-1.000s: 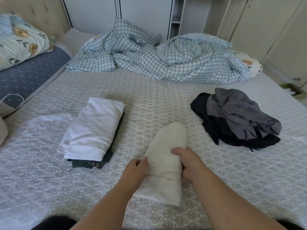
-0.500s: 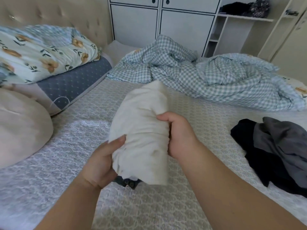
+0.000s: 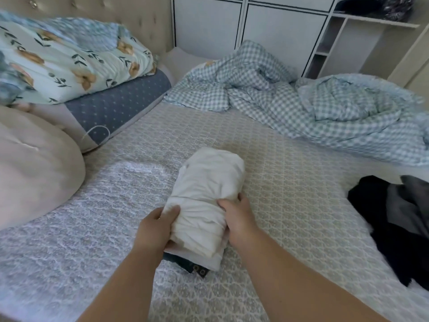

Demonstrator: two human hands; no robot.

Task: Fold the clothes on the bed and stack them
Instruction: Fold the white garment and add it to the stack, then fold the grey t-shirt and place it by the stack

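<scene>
A folded cream garment [image 3: 206, 198] lies on top of the stack in the middle of the bed [image 3: 290, 194]. Under it show the edge of a white folded piece [image 3: 210, 260] and a dark green garment with snap buttons [image 3: 185, 263]. My left hand [image 3: 156, 226] grips the cream garment's near left side. My right hand [image 3: 236, 216] holds its near right side. A loose heap of black and grey clothes [image 3: 394, 224] lies at the right of the bed.
A crumpled blue checked duvet [image 3: 301, 105] covers the far side of the bed. Floral bedding [image 3: 69, 59] and a blue dotted pillow [image 3: 116, 105] sit at the left, with a beige cushion [image 3: 34, 166] nearer. White cupboards [image 3: 243, 31] stand behind.
I lifted the cream garment off the bed, carried it left and set it down on the white and green stack. The view turned left with it.
</scene>
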